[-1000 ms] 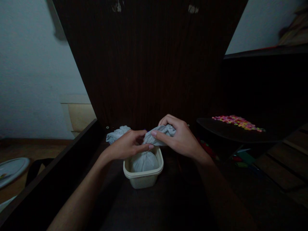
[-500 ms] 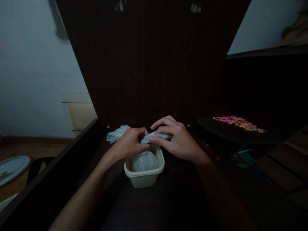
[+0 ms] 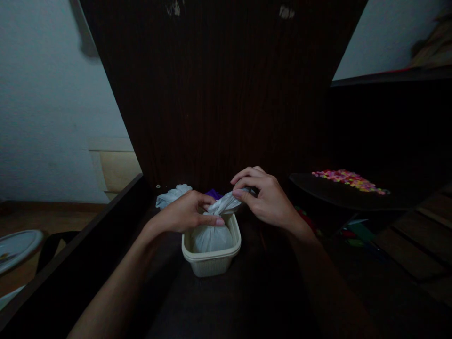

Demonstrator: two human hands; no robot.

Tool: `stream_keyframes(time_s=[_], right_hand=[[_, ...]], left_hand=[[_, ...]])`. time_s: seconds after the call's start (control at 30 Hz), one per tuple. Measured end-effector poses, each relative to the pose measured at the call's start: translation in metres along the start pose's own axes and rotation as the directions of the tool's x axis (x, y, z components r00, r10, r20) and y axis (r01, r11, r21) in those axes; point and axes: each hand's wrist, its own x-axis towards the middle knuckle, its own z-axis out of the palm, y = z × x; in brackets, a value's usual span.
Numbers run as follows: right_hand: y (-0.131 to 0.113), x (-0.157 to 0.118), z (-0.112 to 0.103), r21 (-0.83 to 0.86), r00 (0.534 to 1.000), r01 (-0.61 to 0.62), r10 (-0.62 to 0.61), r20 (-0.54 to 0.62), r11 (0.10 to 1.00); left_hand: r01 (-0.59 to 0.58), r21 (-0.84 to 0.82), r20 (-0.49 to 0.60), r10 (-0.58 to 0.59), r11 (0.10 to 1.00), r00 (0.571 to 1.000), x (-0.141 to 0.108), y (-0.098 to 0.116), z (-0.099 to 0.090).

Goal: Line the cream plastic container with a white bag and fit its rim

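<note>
Where the neck of the pale bag leaves its round body, in the head view, my left hand is closed about it, thumb laid across the front, fingers curled behind and partly hidden. Item, my right hand: thumb and forefinger pinched on the free end of the same neck, other fingers arched loosely above. Item, the pale bag: thin, wrinkled, its body seated inside a cream tub, directly below my left thumb, its gathered part above the rim. Long axis of the neck: a twisted strand, slanting from the body upward and to the right, spanning the gap between my hands. Left hand the nearer to the body, just above it; right hand the farther, off to the upper right, on the end only. Item, one crumpled bundle, pale, just beyond my left hand; contact not certain. Item, one purple thing, partly hidden behind my left fingers, kind unreadable. Item, one dark base under the tub, a tall dark panel behind. Item, small bright pieces, spread on a dark shelf to the right, well apart from both hands.
</note>
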Motion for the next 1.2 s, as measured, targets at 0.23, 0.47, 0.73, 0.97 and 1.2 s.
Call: stream_keyframes(time_s=[0.23,0.47,0.73,0.97,1.2], right_hand=[[0.006,-0.002,-0.001,-0.086,0.998,-0.067,0.067,-0.001,0.994],[-0.016,-0.003,0.005,-0.004,0.985,0.061,-0.060,0.163,0.998],[-0.011,-0.003,0.012,-0.061,0.954,-0.096,0.109,0.279,0.994],[-0.007,-0.004,0.015,-0.054,0.925,-0.080,0.095,0.369,0.995],[-0.006,-0.003,0.010,-0.119,0.973,-0.031,0.057,0.223,0.992]], left_hand=[[-0.068,0.086,-0.140,0.080,0.994,0.987,0.000,-0.002,0.002],[-0.153,0.181,-0.208,0.189,0.972,0.960,0.003,-0.004,0.007],[-0.155,0.091,-0.258,0.174,0.984,0.950,0.005,-0.008,0.010],[-0.192,0.033,-0.267,0.194,0.981,0.944,0.007,-0.011,0.011],[-0.126,-0.026,-0.189,0.119,0.992,0.975,0.007,-0.014,0.008]])
